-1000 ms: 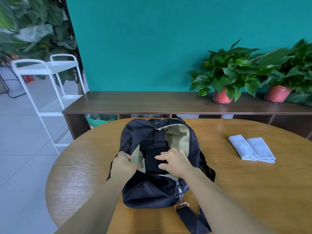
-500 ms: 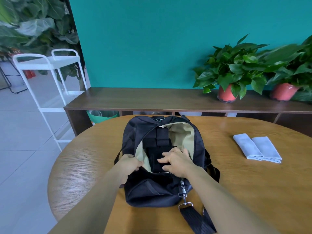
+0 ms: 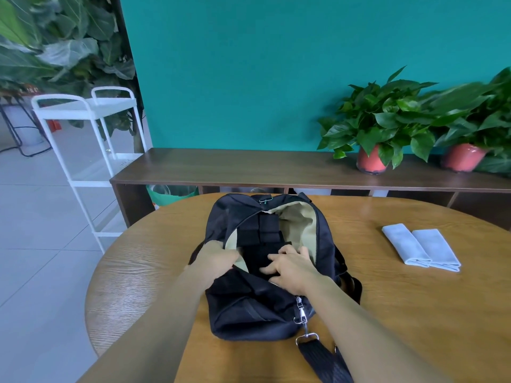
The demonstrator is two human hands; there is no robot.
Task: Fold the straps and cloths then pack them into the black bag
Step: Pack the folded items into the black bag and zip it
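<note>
Looking down through the head view, the black bag [image 3: 249, 308] was found in the middle of the round wooden counter [image 3: 387, 313], unzipped, its tan lining [image 3: 298, 219] laid bare. And inside, folded black straps [image 3: 266, 228] were packed in a row along the opening, toward the far end.

The left hand [image 3: 218, 258] was set at the left lip of the opening, its fingers curled over the bag's edge and gripping the fabric. The right hand [image 3: 290, 268] was laid inside the opening, fingers spread and fairly straight, pressed flat on the nearest black strap; nothing was gripped by it.

At the near end of the bag a silver clip [image 3: 302, 319] was hung below the zip, and the bag's wide shoulder strap [image 3: 326, 357] was trailed off toward the bottom edge of the picture.

Over on the right, well apart from the bag, two folded pale cloths [image 3: 406, 244] were laid side by side on the counter, touching, not yet packed.

Behind the counter a dark wooden sideboard [image 3: 249, 167] was seen against the teal wall [image 3: 249, 64], with two potted plants [image 3: 378, 128] in red pots stood on its right end. A white trolley [image 3: 83, 128] was parked on the tiled floor [image 3: 41, 244] at the left.
</note>
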